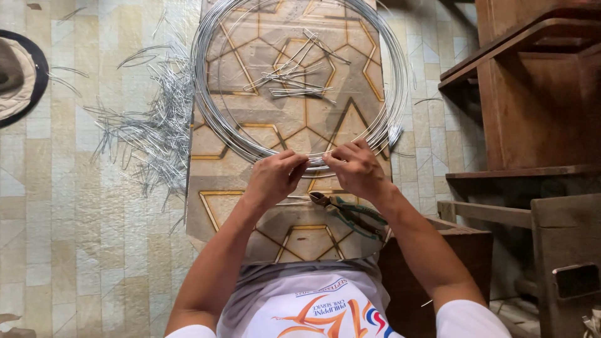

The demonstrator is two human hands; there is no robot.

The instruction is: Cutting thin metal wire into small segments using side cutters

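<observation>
A large coil of shiny metal wire (216,119) lies on a patterned brown board (219,216) in front of me. My left hand (274,178) and my right hand (355,169) both pinch the near edge of the coil, fingertips almost touching each other. Inside the coil lies a small heap of short cut wire pieces (294,78). A pair of green-handled pliers (347,213) rests on the board just under my right wrist.
Many short wire offcuts (150,131) litter the tiled floor left of the board. A dark round object (19,75) sits at the far left edge. Wooden furniture with shelves (532,112) stands close on the right.
</observation>
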